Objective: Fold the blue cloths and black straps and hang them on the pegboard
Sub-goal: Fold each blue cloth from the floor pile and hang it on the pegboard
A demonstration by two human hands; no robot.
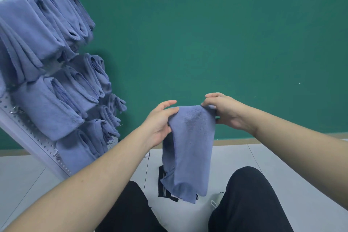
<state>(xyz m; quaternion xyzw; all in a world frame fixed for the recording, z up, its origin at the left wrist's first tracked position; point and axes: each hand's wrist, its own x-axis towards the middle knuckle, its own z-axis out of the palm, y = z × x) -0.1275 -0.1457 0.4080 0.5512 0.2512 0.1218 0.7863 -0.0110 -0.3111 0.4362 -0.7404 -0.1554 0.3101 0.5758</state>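
- A flat dark green wall is filling the background, meeting a pale grey tiled floor along a tan strip.
- A white perforated metal pegboard is leaning at the left, carrying many folded blue terry cloths hanging in rows from its hooks.
- The person's legs in black trousers are showing at the bottom edge.
- A folded blue terry cloth is hanging in the air between the two hands, its top fold stretched level and its lower end dangling over the floor.
- The right hand is pinching the cloth's upper right corner, fingers curled over the fold.
- The left hand is gripping the upper left edge (thumb on the near side, fingers behind the fabric).
- A black strap with pale stripes is lying on the floor, partly hidden behind the cloth's lower end.
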